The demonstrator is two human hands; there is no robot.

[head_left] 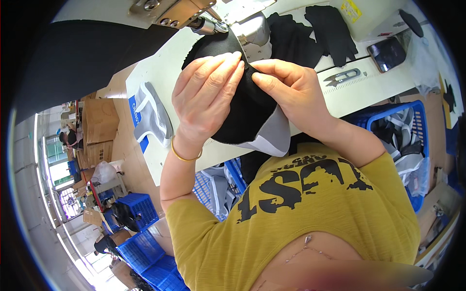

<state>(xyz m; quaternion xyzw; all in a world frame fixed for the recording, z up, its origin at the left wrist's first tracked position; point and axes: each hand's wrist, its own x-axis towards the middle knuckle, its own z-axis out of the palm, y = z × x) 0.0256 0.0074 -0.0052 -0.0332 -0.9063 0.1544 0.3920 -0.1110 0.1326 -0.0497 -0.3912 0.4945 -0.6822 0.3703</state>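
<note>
And here's the black-and-grey fabric piece (250, 109), right up by the sewing machine head (170, 14), over the white table (352, 92)! The left hand (206, 94) has it, fingers curled close together, thumb out of sight; the right hand (290, 89) pinches its edge between thumb and forefinger. Metal machine parts crowd the far end, and the left hand hides a good stretch. Around it: a grey-and-white piece (154, 119) to the left, snips (343, 77) and black cut pieces (332, 34) to the right, a loaded blue basket (418, 121) beside the table
</note>
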